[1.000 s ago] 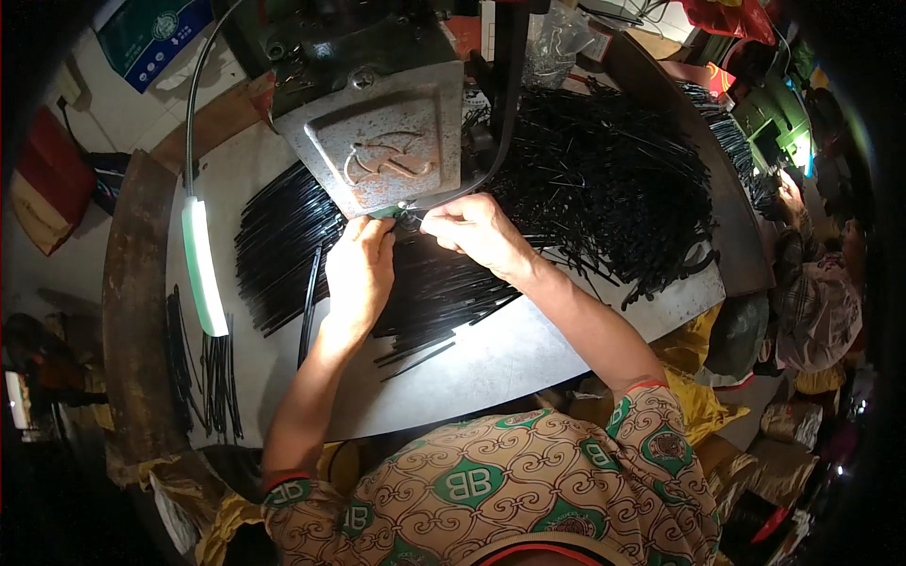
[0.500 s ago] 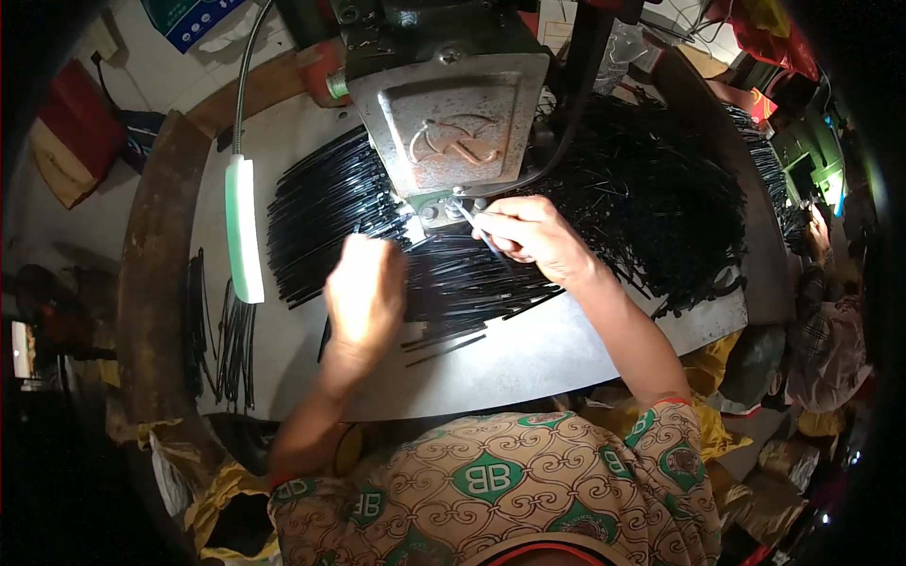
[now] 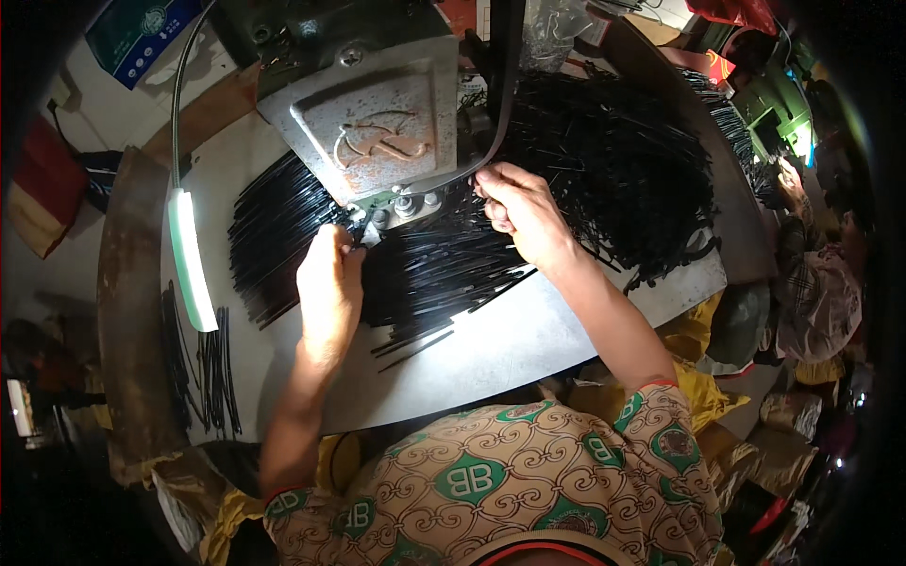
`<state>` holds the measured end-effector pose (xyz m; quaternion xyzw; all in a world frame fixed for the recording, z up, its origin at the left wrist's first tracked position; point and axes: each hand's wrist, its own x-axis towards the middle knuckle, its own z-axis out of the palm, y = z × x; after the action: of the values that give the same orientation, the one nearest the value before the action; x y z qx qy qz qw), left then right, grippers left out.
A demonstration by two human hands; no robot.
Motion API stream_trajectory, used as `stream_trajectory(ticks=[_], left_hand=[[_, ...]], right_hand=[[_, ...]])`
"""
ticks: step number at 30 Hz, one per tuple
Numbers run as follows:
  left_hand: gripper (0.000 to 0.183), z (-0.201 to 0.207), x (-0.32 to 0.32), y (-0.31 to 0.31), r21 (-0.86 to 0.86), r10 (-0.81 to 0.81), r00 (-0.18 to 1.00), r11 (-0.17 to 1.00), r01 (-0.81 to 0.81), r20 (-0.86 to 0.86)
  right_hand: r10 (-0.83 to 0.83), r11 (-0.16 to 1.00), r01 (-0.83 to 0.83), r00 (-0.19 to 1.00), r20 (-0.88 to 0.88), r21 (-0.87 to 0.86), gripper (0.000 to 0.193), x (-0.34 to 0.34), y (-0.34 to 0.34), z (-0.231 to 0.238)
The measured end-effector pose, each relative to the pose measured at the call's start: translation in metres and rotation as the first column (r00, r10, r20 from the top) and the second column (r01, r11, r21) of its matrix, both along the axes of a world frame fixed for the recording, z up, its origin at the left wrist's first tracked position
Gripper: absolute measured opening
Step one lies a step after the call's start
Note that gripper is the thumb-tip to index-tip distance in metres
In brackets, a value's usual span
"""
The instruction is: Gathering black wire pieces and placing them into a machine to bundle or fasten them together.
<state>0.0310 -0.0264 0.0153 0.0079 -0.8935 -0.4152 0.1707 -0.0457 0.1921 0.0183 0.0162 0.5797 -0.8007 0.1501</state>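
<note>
The metal machine head, with a rusty raised emblem on its cover, hangs over the bench. My left hand is closed in a pinch just below its left lower corner, beside the small bolted bracket. A dark bit shows at those fingertips, too small to name. My right hand is closed with its fingers curled, to the right of the bracket; what it holds, if anything, is hidden. Thin black strips lie in a left bundle and in a layer between my hands.
A large tangled heap of black strips covers the bench's right side. At left stands a lit lamp on a bent neck. A few strips hang at the left edge of the pale bench top. Another person's hand works at far right.
My left hand has come up against the machine's bracket. My right hand has drawn away from it to the right; the thin pale tool it held no longer shows. The whole view has shifted.
</note>
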Motion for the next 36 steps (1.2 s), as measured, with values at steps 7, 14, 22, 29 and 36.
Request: stream_trajectory(ticks=[7,14,22,29,36], left_hand=[[0.024,-0.005,-0.011,0.009,-0.06,-0.063,0.994,0.997,0.058,-0.091],[0.022,-0.01,-0.012,0.011,0.063,-0.049,0.999,0.997,0.049,-0.002],[0.018,-0.011,-0.01,0.009,0.018,-0.07,0.997,0.997,0.071,-0.024],[0.022,-0.003,-0.009,0.015,0.06,-0.04,0.998,0.997,0.038,0.039],[0.024,0.0,-0.006,0.018,-0.197,-0.048,0.994,0.98,0.029,-0.095]], right_hand=[[-0.044,0.957,0.066,0.995,0.085,-0.282,0.011,0.006,-0.018,-0.009],[-0.041,0.938,0.04,0.999,0.005,-0.344,0.01,0.014,-0.034,-0.013],[-0.06,0.936,0.031,0.995,-0.073,-0.351,0.012,0.012,-0.039,-0.02],[-0.07,0.943,0.034,0.993,-0.099,-0.332,0.013,0.011,-0.041,-0.021],[-0.093,0.95,0.049,0.987,-0.128,-0.309,0.015,0.013,-0.045,-0.017]])
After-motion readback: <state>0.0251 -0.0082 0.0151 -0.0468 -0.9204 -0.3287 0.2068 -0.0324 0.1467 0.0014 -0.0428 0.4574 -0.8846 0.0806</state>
